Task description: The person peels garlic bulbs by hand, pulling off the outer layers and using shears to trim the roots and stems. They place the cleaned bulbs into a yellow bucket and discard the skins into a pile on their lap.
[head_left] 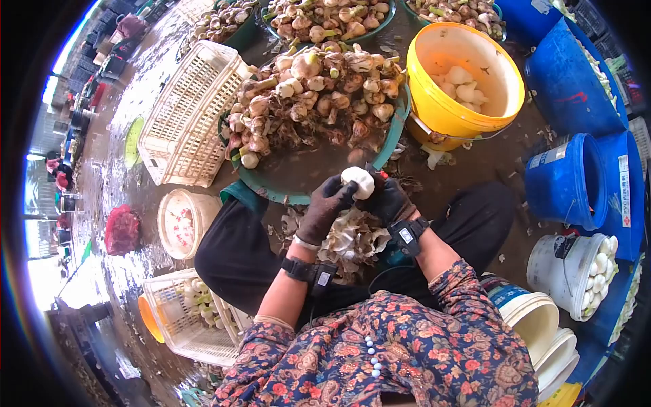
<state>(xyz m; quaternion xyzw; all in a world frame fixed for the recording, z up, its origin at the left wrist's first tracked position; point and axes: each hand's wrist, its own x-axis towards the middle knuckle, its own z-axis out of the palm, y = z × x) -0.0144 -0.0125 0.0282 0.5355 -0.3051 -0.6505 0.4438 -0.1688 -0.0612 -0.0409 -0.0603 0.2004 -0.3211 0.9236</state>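
Observation:
A peeled white garlic bulb (pixel 357 182) sits between my two gloved hands, above my lap. My left hand (pixel 328 206) has its fingers closed around the bulb's left side. Against the bulb's right side, my right hand (pixel 390 200) is closed on a small dark tool with a red part (pixel 384 175), mostly hidden by the fingers. Just beyond both hands stands a green basin (pixel 285 195) heaped with unpeeled garlic bulbs (pixel 319 95). Loose garlic skins (pixel 352 237) are piled in my lap under the wrists.
A yellow bucket (pixel 420 81) with peeled bulbs inside stands at the far right of the basin. To the left are a white crate (pixel 190 112) and a white bucket (pixel 178 227). A blue bucket (pixel 559 182) and a white bucket of garlic (pixel 553 271) stand on the right.

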